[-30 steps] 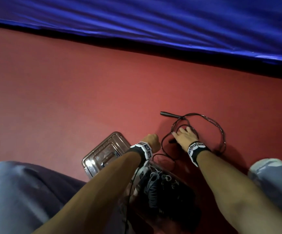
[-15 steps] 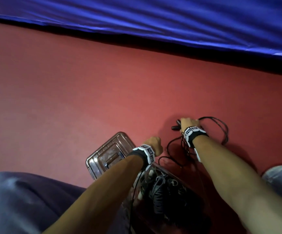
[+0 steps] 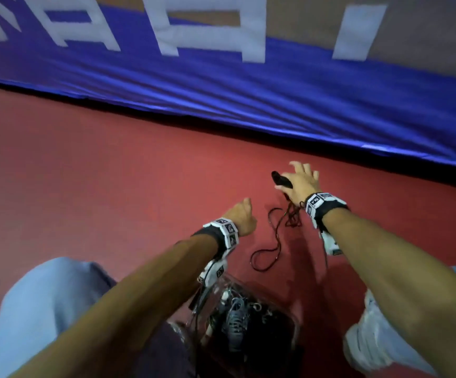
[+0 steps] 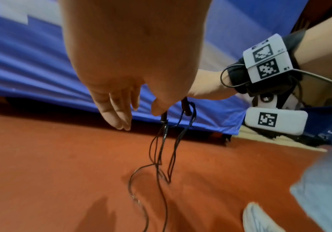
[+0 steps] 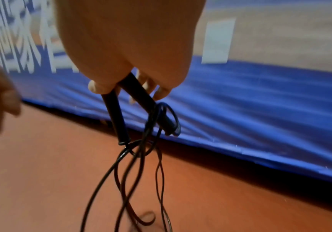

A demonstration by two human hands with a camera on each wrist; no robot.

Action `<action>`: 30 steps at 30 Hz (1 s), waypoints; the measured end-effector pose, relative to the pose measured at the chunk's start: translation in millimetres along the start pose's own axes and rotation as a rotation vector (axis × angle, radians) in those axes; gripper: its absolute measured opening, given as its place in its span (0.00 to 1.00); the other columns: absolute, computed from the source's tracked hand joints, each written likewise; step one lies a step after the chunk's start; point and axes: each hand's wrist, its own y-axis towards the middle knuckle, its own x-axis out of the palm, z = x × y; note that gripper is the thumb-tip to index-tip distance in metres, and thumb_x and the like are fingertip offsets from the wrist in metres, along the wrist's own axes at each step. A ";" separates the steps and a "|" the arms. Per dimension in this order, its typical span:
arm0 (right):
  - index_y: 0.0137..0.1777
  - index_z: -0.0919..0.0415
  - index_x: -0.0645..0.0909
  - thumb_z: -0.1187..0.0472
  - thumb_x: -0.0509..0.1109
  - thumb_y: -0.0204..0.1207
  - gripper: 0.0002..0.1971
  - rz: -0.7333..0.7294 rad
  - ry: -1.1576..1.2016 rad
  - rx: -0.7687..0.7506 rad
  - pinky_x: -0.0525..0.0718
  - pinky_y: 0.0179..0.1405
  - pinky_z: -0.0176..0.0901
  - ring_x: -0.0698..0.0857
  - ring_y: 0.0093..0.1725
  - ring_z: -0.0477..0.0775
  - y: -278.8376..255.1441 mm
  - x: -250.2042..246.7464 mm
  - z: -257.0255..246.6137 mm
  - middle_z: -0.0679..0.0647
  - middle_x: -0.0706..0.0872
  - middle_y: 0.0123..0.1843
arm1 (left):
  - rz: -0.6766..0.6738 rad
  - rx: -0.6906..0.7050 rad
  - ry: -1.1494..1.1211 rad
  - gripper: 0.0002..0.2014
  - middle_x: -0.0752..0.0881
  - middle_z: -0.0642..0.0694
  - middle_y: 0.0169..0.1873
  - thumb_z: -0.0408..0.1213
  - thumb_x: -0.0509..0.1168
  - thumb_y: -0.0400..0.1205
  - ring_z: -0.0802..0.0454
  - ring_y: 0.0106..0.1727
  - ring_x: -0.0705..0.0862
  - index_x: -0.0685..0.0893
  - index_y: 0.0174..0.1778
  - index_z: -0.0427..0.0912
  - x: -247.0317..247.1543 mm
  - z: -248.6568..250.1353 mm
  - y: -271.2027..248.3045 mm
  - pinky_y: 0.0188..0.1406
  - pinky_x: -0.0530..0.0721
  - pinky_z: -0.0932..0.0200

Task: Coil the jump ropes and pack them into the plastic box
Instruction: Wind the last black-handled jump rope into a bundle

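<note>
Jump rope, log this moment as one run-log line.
right hand: holds both handles | jump rope: cord hangs to red floor | left hand: holds nothing | plastic box: open, ropes inside

Red floor [image 3: 112, 192], blue padded mat [image 3: 276, 99] with white lettering, white shoe [image 4: 260, 219]

Dim, warm-tinted light – motion blur throughout, perhaps worst at wide-angle edges

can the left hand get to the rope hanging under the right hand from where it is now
Probably yes. The left hand hangs with relaxed fingers, holding nothing, beside the right hand, which grips both black handles. The rope dangles between them to the red floor, with nothing in the gap.
</note>
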 end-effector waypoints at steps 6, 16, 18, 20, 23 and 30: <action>0.48 0.62 0.83 0.53 0.75 0.83 0.12 0.233 0.579 -0.030 0.70 0.32 0.38 0.82 0.34 0.50 -34.4 -163.6 -68.8 0.53 0.84 0.37 | 0.350 0.243 -0.299 0.40 0.78 0.36 0.72 0.60 0.69 0.79 0.41 0.72 0.78 0.68 0.78 0.36 -110.0 55.7 -35.8 0.72 0.77 0.44; 0.48 0.58 0.83 0.52 0.66 0.89 0.12 0.313 1.284 -0.132 0.84 0.46 0.33 0.90 0.47 0.46 -107.2 -255.9 -139.8 0.53 0.93 0.45 | 0.262 0.623 -0.743 0.14 0.79 0.37 0.27 0.44 0.59 0.91 0.50 0.19 0.76 0.77 0.47 0.37 -160.5 99.3 -121.8 0.18 0.75 0.57; 0.50 0.58 0.80 0.52 0.64 0.90 0.11 0.343 1.445 -0.095 0.87 0.51 0.41 0.90 0.48 0.49 -103.8 -259.6 -140.5 0.56 0.92 0.47 | 0.242 0.618 -0.754 0.15 0.72 0.41 0.25 0.43 0.58 0.91 0.56 0.20 0.70 0.76 0.46 0.33 -159.5 99.5 -127.0 0.17 0.69 0.64; 0.57 0.61 0.77 0.52 0.64 0.90 0.11 0.389 1.647 -0.041 0.89 0.58 0.54 0.90 0.50 0.51 -97.0 -263.0 -136.1 0.59 0.90 0.50 | 0.236 0.608 -0.758 0.17 0.67 0.44 0.26 0.40 0.57 0.92 0.58 0.22 0.67 0.75 0.47 0.27 -158.5 96.6 -126.3 0.20 0.69 0.70; 0.59 0.61 0.75 0.50 0.63 0.90 0.13 0.400 1.842 0.004 0.91 0.58 0.60 0.90 0.51 0.54 -89.1 -265.0 -129.8 0.61 0.90 0.49 | 0.320 0.624 -0.570 0.18 0.72 0.48 0.25 0.43 0.57 0.92 0.58 0.25 0.71 0.78 0.45 0.32 -155.7 86.2 -117.4 0.29 0.73 0.64; 0.56 0.60 0.68 0.48 0.65 0.89 0.15 0.579 1.770 0.189 0.72 0.24 0.41 0.66 0.23 0.47 -69.0 -262.4 -114.1 0.49 0.68 0.27 | 0.771 0.559 -0.197 0.22 0.87 0.49 0.30 0.58 0.49 0.90 0.47 0.31 0.87 0.81 0.48 0.47 -161.8 67.3 -100.2 0.34 0.85 0.47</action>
